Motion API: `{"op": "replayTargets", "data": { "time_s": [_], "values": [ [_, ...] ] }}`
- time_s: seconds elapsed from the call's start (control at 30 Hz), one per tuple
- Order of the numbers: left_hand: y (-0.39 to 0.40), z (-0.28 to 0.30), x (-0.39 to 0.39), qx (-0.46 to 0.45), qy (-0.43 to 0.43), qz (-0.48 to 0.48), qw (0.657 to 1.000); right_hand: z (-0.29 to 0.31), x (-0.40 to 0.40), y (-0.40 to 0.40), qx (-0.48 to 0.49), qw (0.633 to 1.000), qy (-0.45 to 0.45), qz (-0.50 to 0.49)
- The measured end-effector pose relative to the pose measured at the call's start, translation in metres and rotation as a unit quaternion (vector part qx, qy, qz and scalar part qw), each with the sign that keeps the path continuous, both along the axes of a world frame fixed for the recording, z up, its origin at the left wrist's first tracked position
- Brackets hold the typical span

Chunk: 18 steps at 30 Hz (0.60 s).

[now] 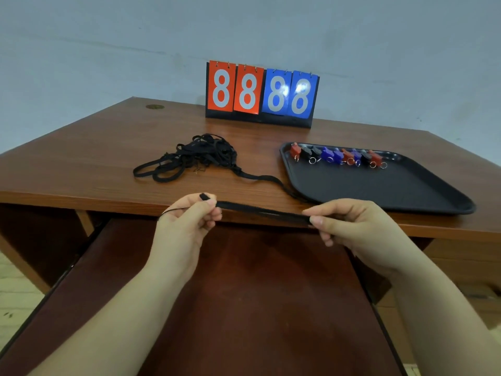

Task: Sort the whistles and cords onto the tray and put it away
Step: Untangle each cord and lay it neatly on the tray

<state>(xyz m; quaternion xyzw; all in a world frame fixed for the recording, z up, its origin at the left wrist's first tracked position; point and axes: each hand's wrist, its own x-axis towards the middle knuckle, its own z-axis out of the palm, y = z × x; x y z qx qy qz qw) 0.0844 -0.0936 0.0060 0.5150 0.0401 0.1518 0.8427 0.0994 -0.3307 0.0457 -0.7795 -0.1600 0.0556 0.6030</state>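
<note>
Black cord (264,213) is stretched taut between two bare hands just in front of the near edge of the brown wooden worktop (108,147). The left hand (187,221) pinches one end, its fingers (210,206) curled round the strap so that a short black tip sticks up above the thumb and a thin thread trails off to the left. The right hand (349,226) pinches the other end between thumb and curled fingers. On the worktop, left of centre, lies a tangled pile of black cords (200,156); one strap from it runs right toward the near left corner of the black tray (379,191). Along the tray's far side sits a row of whistles (339,156), red, black and blue, each with a small metal ring. At the back of the worktop stands a flip scoreboard (261,93) with two red and two blue cards, all reading 8.
</note>
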Motion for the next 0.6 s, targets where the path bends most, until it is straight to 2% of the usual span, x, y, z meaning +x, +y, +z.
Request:
{"op": "replayTargets", "data": {
  "time_s": [0.33, 0.5, 0.6],
  "values": [
    [-0.013, 0.02, 0.008, 0.037, -0.019, -0.04, 0.998, 0.026, 0.018, -0.036, 0.085, 0.988, 0.069, -0.106],
    [-0.034, 0.04, 0.037, 0.162, -0.01, -0.055, 0.985, 0.045, 0.038, -0.062, 0.056, 0.984, 0.065, -0.157],
    [-0.048, 0.058, 0.06, 0.276, -0.032, -0.07, 0.958, 0.055, 0.058, -0.081, -0.024, 0.979, 0.027, -0.2]
  ]
}}
